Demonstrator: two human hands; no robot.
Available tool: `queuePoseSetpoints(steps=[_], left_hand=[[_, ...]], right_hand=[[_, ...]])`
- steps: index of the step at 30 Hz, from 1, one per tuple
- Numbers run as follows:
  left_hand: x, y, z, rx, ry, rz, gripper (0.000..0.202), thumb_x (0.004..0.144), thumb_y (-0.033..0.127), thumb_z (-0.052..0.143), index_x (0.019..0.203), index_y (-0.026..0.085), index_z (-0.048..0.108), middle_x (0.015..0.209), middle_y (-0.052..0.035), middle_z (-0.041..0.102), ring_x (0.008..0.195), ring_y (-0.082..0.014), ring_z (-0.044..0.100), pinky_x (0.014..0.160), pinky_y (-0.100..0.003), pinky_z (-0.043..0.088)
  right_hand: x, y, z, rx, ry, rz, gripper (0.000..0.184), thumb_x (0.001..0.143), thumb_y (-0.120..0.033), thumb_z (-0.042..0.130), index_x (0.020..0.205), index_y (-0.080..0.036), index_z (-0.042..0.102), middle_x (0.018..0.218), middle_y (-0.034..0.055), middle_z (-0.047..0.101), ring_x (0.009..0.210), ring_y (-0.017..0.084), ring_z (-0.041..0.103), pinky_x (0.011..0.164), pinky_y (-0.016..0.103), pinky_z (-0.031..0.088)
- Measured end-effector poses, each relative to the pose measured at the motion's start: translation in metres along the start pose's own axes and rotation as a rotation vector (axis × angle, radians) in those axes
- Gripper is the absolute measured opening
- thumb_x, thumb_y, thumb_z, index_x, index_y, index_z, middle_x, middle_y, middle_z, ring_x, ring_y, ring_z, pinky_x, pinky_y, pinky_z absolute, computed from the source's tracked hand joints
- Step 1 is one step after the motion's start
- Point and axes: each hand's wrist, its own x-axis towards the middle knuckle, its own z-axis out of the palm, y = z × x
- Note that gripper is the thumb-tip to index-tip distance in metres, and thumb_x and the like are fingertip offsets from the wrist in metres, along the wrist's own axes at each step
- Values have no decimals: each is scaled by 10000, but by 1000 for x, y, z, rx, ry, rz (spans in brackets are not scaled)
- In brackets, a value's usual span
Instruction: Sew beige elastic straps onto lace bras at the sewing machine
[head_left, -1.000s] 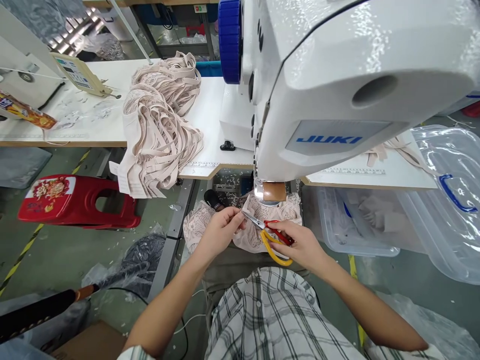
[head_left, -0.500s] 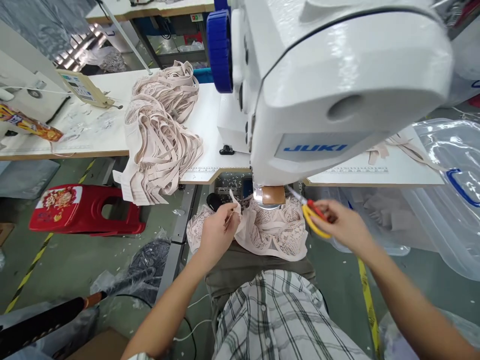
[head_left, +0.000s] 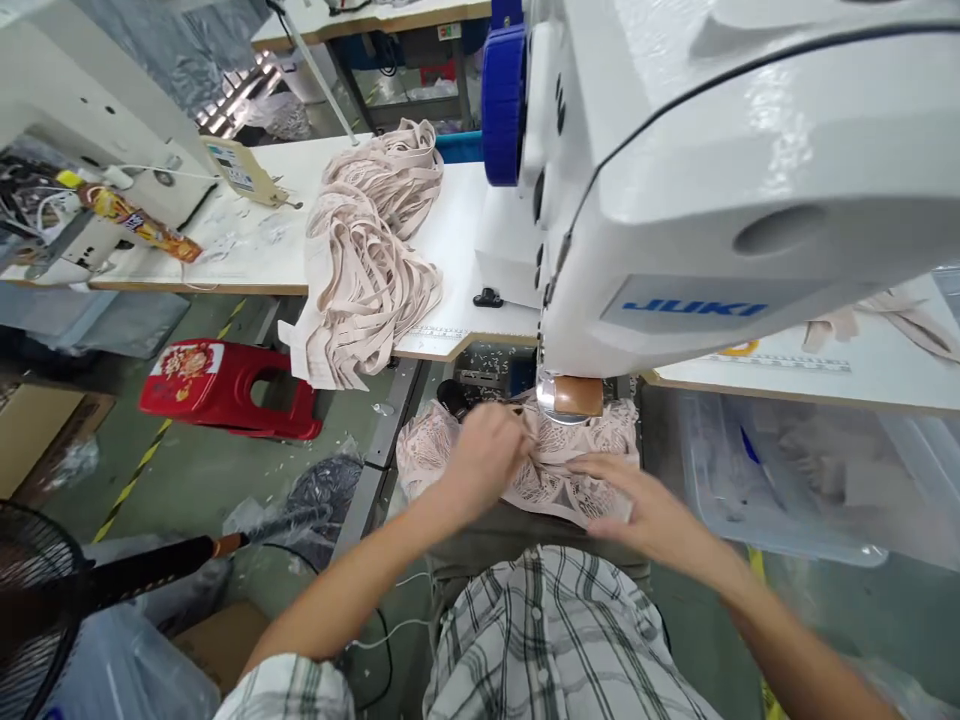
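Observation:
A pale pink lace bra (head_left: 568, 490) lies over my lap, beneath the head of the white sewing machine (head_left: 682, 250). My left hand (head_left: 491, 450) is closed on the bra's fabric, left of the machine's round metal and brown part (head_left: 576, 397). The exact piece in its fingers is hidden. My right hand (head_left: 637, 500) has its fingers apart and rests at the bra's right side, slightly blurred, holding nothing. On the table to the right, a yellow scissor handle (head_left: 741, 349) shows at the machine's edge; the rest of the scissors is hidden.
A heap of pink straps and lace (head_left: 367, 270) lies on the table (head_left: 457, 220) to the left. Below stand a red stool (head_left: 225, 385) and a clear plastic bin (head_left: 787, 530). A black fan (head_left: 37, 600) is at lower left; a drink bottle (head_left: 139, 220) lies farther back.
My right hand has let go of the scissors, now on the table, and has moved left onto the bra. My left hand has moved right along the bra. The view has turned left.

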Motion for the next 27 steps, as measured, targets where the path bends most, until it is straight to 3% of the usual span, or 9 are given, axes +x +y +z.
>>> queuePoseSetpoints(steps=[2,4,7,11,13,15,18,21,27], left_hand=[[-1,23,13,17,21,186,349,1014,335,420,752,188,597,682,-57,615,658,-192,584,622,-313,454],[-1,44,19,-47,64,278,409,1036,374,352,718,200,541,603,-21,551,557,-164,512,539,-290,370],[4,67,18,-336,99,167,421,1046,348,296,680,211,453,572,14,509,512,-125,465,507,-263,320],[13,77,11,-669,122,-98,428,1034,359,317,631,221,369,535,48,442,466,-96,409,455,-225,290],[16,73,9,-612,184,-159,413,1024,370,363,655,211,460,526,50,478,464,-100,440,462,-221,310],[17,65,7,-446,246,-151,309,1009,369,437,831,190,615,540,52,556,478,-109,503,497,-222,350],[20,53,4,-116,342,24,274,1021,311,451,1068,176,685,604,28,664,510,-118,564,530,-237,357],[25,48,0,131,391,173,346,1045,258,396,1039,188,735,568,18,665,489,-117,552,512,-259,309],[36,44,-10,259,376,135,398,1045,295,396,973,227,782,502,19,636,458,-125,529,496,-266,291]], right_hand=[[-5,-6,28,111,32,7,884,678,-862,604,1277,-213,642,1303,177,638,1221,382,592,1009,499,502],[-3,-9,39,300,181,45,874,734,-895,477,1258,-216,643,1249,164,661,1178,359,615,983,474,518],[5,-19,32,530,423,125,615,905,-750,398,1068,-229,682,971,89,711,899,247,676,794,365,565],[24,-41,5,540,576,171,347,850,-561,618,820,-216,616,673,0,610,600,145,555,550,254,470],[37,-49,-10,472,588,151,269,819,-475,648,812,-214,582,641,-22,586,554,119,515,527,235,426],[51,-52,-25,365,587,121,225,805,-421,639,811,-212,555,617,-41,569,532,104,492,529,231,398],[70,-47,-43,233,540,93,177,796,-376,596,802,-212,527,604,-48,564,538,108,495,546,240,390],[83,-40,-54,175,492,52,145,793,-353,569,810,-214,530,618,-37,587,579,135,524,571,257,406],[102,-31,-62,-4,463,20,175,841,-376,581,884,-207,601,619,-17,590,644,184,549,630,299,432]])
